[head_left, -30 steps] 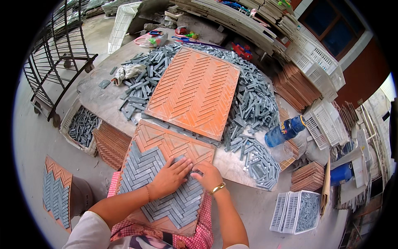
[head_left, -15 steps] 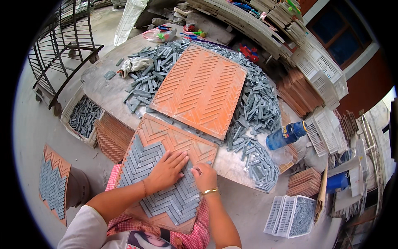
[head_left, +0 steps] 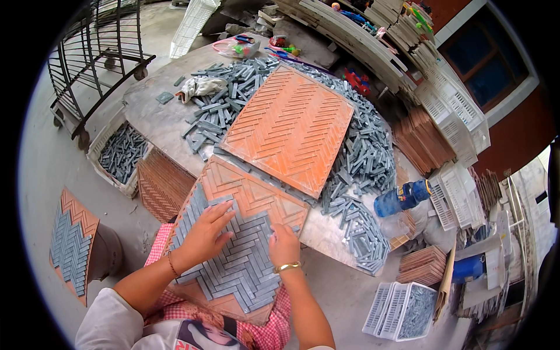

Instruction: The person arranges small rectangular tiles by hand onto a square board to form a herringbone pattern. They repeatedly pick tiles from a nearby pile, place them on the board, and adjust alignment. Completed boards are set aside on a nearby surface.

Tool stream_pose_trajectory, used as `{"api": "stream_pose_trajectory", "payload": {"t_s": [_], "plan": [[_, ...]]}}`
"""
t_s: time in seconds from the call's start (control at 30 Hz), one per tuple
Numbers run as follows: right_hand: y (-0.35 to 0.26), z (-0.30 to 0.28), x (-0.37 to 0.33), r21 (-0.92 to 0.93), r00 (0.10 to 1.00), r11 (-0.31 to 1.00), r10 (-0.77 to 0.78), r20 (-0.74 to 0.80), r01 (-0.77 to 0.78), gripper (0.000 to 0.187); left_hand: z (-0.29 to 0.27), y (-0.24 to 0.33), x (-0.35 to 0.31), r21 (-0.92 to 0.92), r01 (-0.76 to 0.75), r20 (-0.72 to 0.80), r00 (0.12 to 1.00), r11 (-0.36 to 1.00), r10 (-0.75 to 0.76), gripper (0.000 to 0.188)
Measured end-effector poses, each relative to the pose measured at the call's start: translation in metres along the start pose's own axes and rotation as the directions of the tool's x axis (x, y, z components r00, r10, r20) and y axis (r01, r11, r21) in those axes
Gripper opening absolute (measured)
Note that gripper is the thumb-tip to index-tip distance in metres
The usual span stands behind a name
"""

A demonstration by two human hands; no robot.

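Note:
An orange grooved tray [head_left: 256,192] lies tilted over my lap, its far corner against the table. Grey strip tiles [head_left: 239,268] fill much of it in a herringbone pattern, while the far grooves are bare. My left hand [head_left: 204,235] rests over the left part of the tiles, fingers stretched and thumb apart. At the right edge of the laid tiles, my right hand [head_left: 284,248] has its fingers curled together; whatever they pinch, if anything, is hidden. A second orange tray [head_left: 291,128], its grooves bare, lies just beyond on a heap of loose grey tiles [head_left: 364,154].
On the table [head_left: 149,125] are a blue bottle [head_left: 402,198] and a whitish glove [head_left: 201,88]. A partly tiled tray [head_left: 73,242] sits on a brown bucket [head_left: 108,251] at left. White baskets of tiles [head_left: 417,312] stand at lower right. A wheeled metal rack [head_left: 96,64] is far left.
My left hand has moved left over the tiles, away from my right hand. My right hand stays near the right edge, still curled. The whole view has shifted slightly.

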State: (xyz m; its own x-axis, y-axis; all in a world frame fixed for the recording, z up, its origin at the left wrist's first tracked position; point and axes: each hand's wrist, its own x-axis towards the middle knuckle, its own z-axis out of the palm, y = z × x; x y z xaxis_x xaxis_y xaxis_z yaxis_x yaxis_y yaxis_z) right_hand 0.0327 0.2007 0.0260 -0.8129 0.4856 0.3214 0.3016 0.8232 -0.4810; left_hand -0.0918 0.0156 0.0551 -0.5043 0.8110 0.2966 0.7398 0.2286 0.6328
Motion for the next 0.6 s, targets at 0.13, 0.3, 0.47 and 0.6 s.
{"api": "stream_pose_trajectory", "payload": {"t_s": [0.13,0.3,0.47,0.6], "plan": [[-0.006,-0.013,0.011,0.013,0.969,0.981,0.187,0.161,-0.192,0.019,-0.02,-0.001,-0.025,-0.101,0.106,-0.021,0.994,0.989,-0.109,0.042],[0.001,0.006,0.019,-0.004,0.973,0.976,0.22,0.066,-0.22,0.017,-0.032,-0.003,-0.045,-0.094,0.164,-0.026,0.986,0.982,-0.167,0.038],[0.006,-0.003,0.034,0.158,0.89,0.887,0.397,0.224,-0.435,0.015,-0.035,-0.013,-0.05,-0.155,0.143,-0.088,0.984,0.978,-0.158,0.032],[0.023,0.003,0.038,0.102,0.884,0.925,0.313,0.346,-0.367,0.015,-0.026,-0.001,-0.047,-0.23,0.16,-0.036,0.984,0.96,-0.173,0.029]]}}
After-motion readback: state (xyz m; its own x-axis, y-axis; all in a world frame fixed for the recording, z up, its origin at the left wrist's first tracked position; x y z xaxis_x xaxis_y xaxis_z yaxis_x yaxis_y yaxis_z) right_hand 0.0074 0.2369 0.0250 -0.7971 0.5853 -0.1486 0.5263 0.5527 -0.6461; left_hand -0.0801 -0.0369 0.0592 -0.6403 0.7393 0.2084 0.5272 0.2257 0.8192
